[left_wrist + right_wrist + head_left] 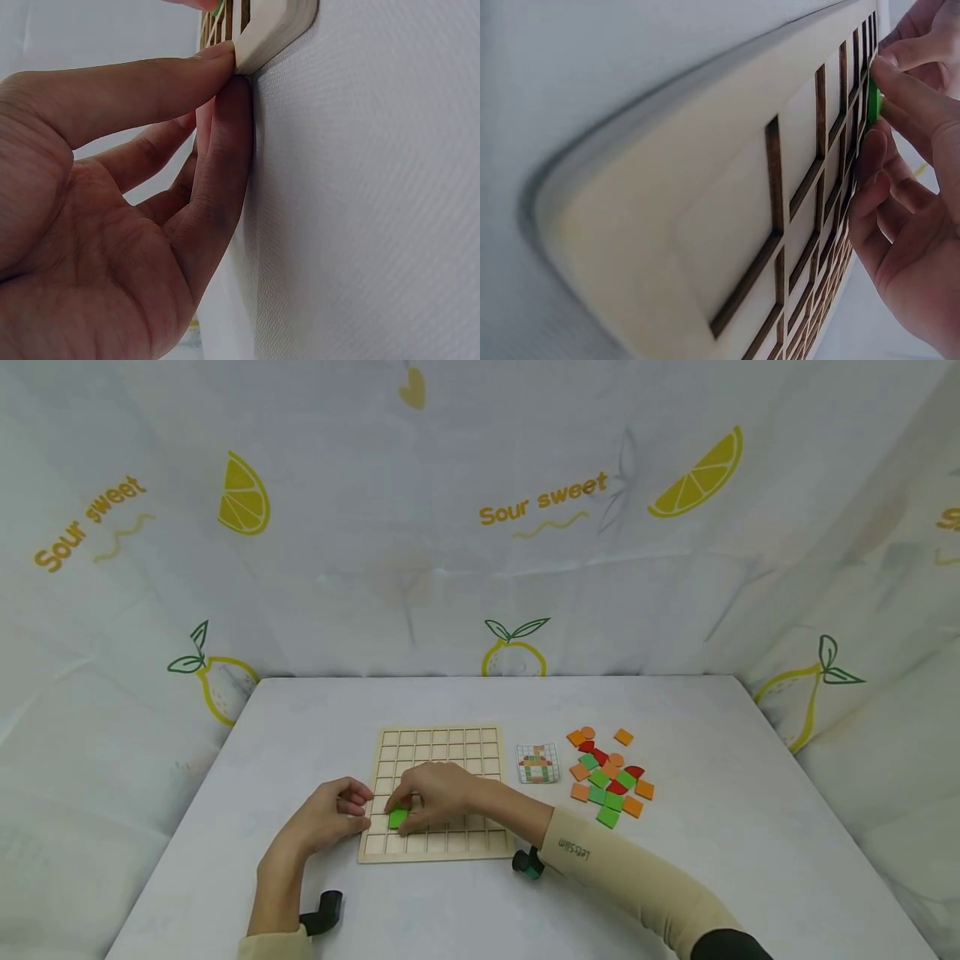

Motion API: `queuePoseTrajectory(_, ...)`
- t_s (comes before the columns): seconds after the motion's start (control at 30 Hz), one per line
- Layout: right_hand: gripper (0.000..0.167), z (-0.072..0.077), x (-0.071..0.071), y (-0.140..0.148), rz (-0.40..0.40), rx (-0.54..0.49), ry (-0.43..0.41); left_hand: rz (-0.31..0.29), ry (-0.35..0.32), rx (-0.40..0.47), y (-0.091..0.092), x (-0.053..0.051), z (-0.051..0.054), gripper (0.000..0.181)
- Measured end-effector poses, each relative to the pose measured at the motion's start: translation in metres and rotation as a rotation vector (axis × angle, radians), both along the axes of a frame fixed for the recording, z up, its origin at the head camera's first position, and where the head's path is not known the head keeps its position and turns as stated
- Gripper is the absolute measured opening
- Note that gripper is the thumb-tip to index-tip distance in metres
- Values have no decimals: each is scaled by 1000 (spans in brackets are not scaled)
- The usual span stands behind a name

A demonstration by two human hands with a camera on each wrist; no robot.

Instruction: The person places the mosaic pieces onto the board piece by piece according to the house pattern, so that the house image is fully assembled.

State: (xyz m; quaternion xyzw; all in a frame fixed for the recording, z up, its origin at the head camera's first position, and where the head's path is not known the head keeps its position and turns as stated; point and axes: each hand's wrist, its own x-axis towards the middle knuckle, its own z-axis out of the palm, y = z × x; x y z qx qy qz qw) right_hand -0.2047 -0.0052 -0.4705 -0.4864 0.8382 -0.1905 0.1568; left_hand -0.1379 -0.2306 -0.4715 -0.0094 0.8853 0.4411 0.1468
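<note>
**Placement seemingly just begun**

A green tile (398, 819) is pinched by the right hand (441, 789) toward eight o'clock on the grid board (456, 750), whose nine o'clock edge is gripped by the left hand (330, 814). Loose pieces (598, 778) are left off-board, at three o'clock.

A bright green tile (398, 817); a pale, brown-gridded board (472, 750); right, orange, green and red pieces (614, 802); white worktop (712, 735).
</note>
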Motion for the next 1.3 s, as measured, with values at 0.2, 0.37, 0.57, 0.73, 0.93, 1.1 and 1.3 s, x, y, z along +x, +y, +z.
queuePoseTrajectory(0.2, 31, 3, 2, 1, 3, -2, -13, 1, -2, -3, 0, 0, 1, 33)
queuePoseTrajectory(0.37, 24, 3, 2, 5, 4, -19, -34, 2, -3, 5, 0, 0, 0, 32)
queuePoseTrajectory(0.57, 25, 5, -3, 20, -44, -70, -126, 8, -3, 3, 1, 1, -1, 33)
queuePoseTrajectory(0.73, 25, 18, -12, 40, -78, -142, -161, 14, -4, -2, 2, 0, -2, 34)
queuePoseTrajectory(0.93, 26, 30, -28, 75, -119, -223, -173, 21, -5, -9, 2, -1, -3, 35)
queuePoseTrajectory(1.1, 27, 34, -42, 107, -185, -259, -188, 25, -10, -6, 1, -1, -3, 35)
queuePoseTrajectory(1.3, 23, 32, -54, 147, -278, -239, -143, 33, -14, -5, 1, -1, -4, 34)
